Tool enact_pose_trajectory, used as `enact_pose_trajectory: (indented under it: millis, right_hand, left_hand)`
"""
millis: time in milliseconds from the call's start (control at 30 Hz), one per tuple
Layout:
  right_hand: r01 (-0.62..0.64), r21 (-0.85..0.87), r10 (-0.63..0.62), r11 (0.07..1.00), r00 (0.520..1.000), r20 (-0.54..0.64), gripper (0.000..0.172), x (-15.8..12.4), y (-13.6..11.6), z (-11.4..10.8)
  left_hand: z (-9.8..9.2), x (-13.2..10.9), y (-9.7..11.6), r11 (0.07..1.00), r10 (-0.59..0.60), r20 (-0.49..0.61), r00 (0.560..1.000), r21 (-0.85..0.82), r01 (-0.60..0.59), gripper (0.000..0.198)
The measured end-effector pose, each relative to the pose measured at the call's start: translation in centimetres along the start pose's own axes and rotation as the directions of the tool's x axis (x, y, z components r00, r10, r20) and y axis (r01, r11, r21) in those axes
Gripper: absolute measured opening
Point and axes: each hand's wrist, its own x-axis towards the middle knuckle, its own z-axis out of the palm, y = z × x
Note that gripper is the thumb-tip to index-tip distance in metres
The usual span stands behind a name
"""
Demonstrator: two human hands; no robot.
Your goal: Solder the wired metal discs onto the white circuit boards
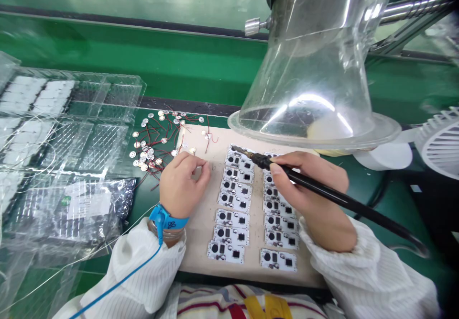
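Iron [311,182], pinched by fingers of the right hand [319,210], slants forward-left, tip at the left row's farthest board [241,159], long axis crosswise. Left hand [182,181], nearer the discs [149,155], curls its fingers; grip cannot be told.

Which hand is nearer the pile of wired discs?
Left. The left hand is just beside the wired discs; the right hand is farther off, at the right board column.
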Motion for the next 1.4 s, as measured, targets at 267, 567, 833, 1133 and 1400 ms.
enact_pose_trajectory:
  millis: [267, 567, 833, 1133, 1400]
  right_hand:
    - [0.154, -0.248, -0.065, 0.956, 0.94, 0.334, 0.027, -1.7, -1.9, -0.9]
    - [0.058, -0.073, -0.03, 0.996, 0.939, 0.344, 0.013, -1.3, -0.6, -0.5]
    - [-0.214, 0.006, 0.214, 0.977, 0.976, -0.05, 0.015, 0.1, 1.7, 1.8]
    - [-0.199, -0.026, 0.196, 0.98, 0.976, -0.094, 0.013, 0.5, 2.4, 2.3]
    - [-0.184, -0.026, 0.182, 0.983, 0.98, -0.081, 0.009, 0.4, 2.4, 2.4]
  left_hand:
    - [-4.5, -2.0, 4.2, 0.977, 0.15, 0.114, 0.982, -0.172, -0.129, 0.01]
    - [-4.9, -2.1, 3.4, 0.978, 0.084, 0.079, 0.993, -0.199, -0.067, 0.007]
    - [-0.9, 0.4, 0.0, 0.998, -0.058, -0.054, 0.997, -0.014, 0.057, 0.011]
    - [-0.2, 0.1, -0.7, 0.998, -0.048, -0.058, 0.997, 0.034, 0.05, 0.011]
    - [-0.1, 0.3, -0.7, 0.999, -0.03, -0.048, 0.998, 0.02, 0.031, 0.012]
